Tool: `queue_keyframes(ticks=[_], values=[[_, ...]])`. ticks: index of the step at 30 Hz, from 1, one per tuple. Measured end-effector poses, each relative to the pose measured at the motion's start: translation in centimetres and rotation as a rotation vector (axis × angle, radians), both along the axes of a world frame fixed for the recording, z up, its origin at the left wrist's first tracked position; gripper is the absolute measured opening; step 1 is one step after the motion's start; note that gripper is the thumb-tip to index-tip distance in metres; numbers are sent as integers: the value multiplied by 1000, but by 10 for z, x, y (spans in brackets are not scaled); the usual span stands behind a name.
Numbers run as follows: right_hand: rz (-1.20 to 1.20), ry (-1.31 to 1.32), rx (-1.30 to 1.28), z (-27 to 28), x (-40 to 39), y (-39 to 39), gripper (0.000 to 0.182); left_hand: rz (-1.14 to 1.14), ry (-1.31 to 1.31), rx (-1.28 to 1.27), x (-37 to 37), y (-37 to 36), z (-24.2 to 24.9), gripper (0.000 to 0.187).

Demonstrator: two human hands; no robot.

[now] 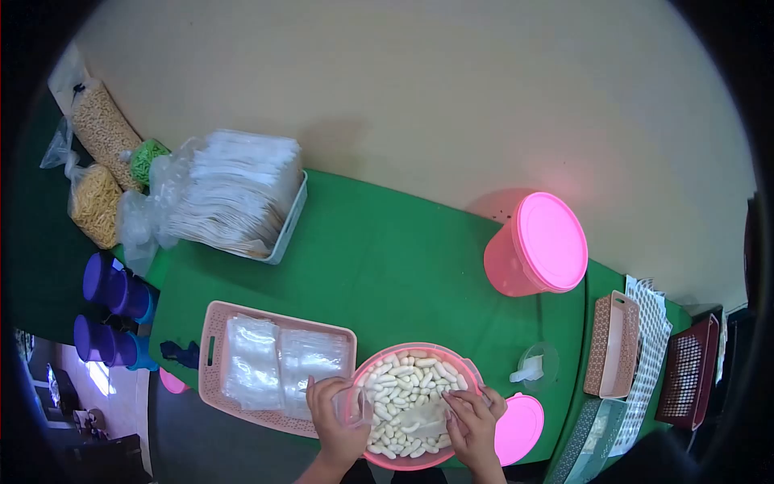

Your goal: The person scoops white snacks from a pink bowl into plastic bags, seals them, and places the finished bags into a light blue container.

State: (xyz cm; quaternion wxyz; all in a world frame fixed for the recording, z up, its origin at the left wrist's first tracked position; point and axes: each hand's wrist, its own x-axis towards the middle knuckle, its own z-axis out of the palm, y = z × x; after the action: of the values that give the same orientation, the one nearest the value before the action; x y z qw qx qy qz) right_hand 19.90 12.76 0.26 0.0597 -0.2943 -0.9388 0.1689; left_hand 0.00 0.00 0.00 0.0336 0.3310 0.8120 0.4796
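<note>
A round pink tub (468,365) full of white oval pieces (403,379) stands at the front of the green table. At its left rim my left hand (334,419) is curled around a clear plastic cup (359,408). Over the tub's right side, my right hand (474,419) pinches a small, clear plastic bag (426,418) that lies above the pieces. Whether anything is in the bag cannot be made out. Left of the tub, a pink basket (211,387) holds two stacks of clear plastic bags (254,359).
A lidded pink bucket (524,250) stands behind, with a pink lid (520,427) and clear bowl (538,365) to the right. Stacked white packets (242,189) fill a basket at back left. Purple-lidded containers (97,339) and snack bags (97,206) line the left; more baskets (610,347) stand right.
</note>
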Motion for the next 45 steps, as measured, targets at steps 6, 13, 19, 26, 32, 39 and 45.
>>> queue_keyframes(ticks=[6,13,19,26,32,39,45], values=[[-322,369,7,-11,-19,-5,45,71,-46,39,-2,12,-16,44],[-691,742,-594,-22,-5,-4,42,88,-54,44,-1,9,-18,46],[-440,932,-484,11,-13,27,46,87,-32,40,-1,11,-17,46],[-34,826,-164,35,-84,88,31,131,-130,123,1,12,-20,44],[333,772,111,33,-118,77,21,115,-62,104,-2,12,-11,44],[7,391,-849,25,-126,80,13,113,-98,110,-2,9,-15,44],[-7,368,-894,22,-108,68,20,134,-93,91,-1,7,-13,45]])
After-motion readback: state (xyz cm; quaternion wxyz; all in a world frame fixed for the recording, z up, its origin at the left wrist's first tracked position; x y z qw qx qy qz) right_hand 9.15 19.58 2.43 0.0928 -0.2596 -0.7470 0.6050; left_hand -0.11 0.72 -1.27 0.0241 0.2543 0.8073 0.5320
